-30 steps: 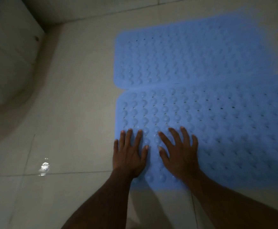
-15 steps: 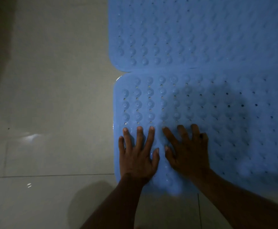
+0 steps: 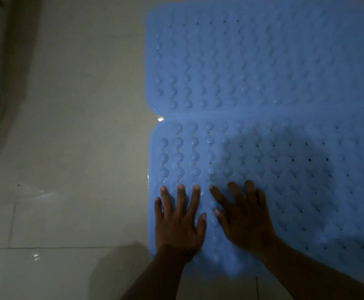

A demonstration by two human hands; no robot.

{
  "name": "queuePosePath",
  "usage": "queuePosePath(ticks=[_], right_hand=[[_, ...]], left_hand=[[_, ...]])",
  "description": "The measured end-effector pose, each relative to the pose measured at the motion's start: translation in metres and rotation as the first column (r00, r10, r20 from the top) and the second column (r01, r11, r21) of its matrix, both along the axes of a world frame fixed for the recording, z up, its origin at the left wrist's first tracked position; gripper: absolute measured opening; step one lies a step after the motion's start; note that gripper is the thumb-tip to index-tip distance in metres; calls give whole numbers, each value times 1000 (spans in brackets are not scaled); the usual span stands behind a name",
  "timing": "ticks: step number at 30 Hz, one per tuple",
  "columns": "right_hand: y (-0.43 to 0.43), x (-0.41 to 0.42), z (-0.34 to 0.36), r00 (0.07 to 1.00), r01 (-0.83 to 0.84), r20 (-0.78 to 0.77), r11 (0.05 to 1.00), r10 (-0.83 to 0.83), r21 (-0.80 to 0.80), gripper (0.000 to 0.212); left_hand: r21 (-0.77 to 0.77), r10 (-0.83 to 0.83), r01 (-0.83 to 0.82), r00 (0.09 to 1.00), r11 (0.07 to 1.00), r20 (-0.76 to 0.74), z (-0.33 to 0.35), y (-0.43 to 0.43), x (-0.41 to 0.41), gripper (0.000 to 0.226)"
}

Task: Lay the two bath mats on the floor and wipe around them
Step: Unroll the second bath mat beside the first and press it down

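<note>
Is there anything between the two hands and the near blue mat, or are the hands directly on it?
Nothing visible stands between them. The left hand and the right hand both lie flat, fingers spread, directly on the near mat close to its left corner. The far mat lies beyond it, edge to edge, on the tiled floor.

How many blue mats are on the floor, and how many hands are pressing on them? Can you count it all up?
Blue bath mats: 2, the far mat and the near mat, lying edge to edge on the tiled floor.
Hands: 2, the left hand and the right hand, both flat on the near mat.
Total: 4
</note>
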State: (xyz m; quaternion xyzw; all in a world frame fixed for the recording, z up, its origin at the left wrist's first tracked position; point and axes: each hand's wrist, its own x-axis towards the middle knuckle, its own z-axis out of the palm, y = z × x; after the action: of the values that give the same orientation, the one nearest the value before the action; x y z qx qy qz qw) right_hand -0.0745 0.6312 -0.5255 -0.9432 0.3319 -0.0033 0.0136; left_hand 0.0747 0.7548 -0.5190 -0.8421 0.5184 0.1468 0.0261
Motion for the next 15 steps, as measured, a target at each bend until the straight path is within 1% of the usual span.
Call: queuePosePath(ticks=[2, 5, 7, 9, 11, 13, 15], right_hand=[[-1, 1, -2, 998, 17, 64, 999, -20, 42, 57], [-5, 2, -1, 997, 12, 69, 997, -18, 79, 57], [-5, 2, 1, 997, 6, 76, 995, -14, 104, 57], [-4, 2, 4, 997, 3, 80, 992, -13, 123, 55], [-6, 2, 9, 999, -17, 51, 989, 10, 149, 54], [-11, -1, 21, 996, -84, 15, 985, 83, 153, 52], [-26, -2, 47, 989, -148, -4, 978, 150, 147, 53]], left_hand=[[-32, 7, -7, 1000, 999, -15, -4, 0, 1, 72], [-72, 5, -6, 1000, 997, -9, -10, -2, 3, 73], [-61, 0, -1, 1000, 998, -20, -9, -2, 2, 72], [-14, 2, -2, 1000, 1000, -25, -8, -3, -1, 72], [44, 29, -28, 999, 999, -26, 7, -11, -3, 71], [152, 59, -60, 998, 987, 14, 35, -22, -6, 71], [209, 51, -58, 998, 976, 38, 72, -39, -3, 74]])
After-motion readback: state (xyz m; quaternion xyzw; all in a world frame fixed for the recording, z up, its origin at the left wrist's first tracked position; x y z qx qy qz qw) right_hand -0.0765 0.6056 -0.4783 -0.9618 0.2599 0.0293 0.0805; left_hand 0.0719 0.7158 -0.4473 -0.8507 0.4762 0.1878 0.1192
